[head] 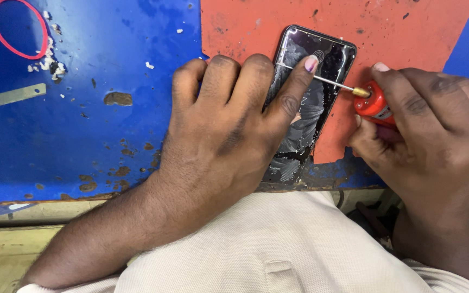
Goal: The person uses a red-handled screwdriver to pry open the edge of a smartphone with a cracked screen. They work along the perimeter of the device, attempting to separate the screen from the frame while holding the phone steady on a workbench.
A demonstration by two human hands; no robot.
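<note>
Two hands are engaged on one workpiece; I log the risks I judge from this view.

1. The left hand (229, 125) lies flat over a dark smartphone (306, 103), fingers spread and pressing down, index fingertip near the upper part of the glass. Nothing is clamped in this hand; it pins the phone by pressure alone. If that pressure eases, I expect the phone to slide.

2. The phone lies face up, its upper part on a red mat (408, 32) and its lower end over the blue work surface (82, 125), close to the bench edge. The glass shows whitish smears or cracks; I cannot tell which.

3. The right hand (430, 125) is closed around the red handle of a small precision screwdriver (373, 103). The thin shaft runs across the screen, passing just under the left index fingertip.

4. A slip of the shaft could scratch the glass or jab that fingertip.

5. Sideways force could bend the thin shaft.

6. Loose metal strips (16, 94) and white debris (47, 57) lie well apart to the left, near a red rubber band (17, 27); grit drawn under the phone could mark it.
</note>
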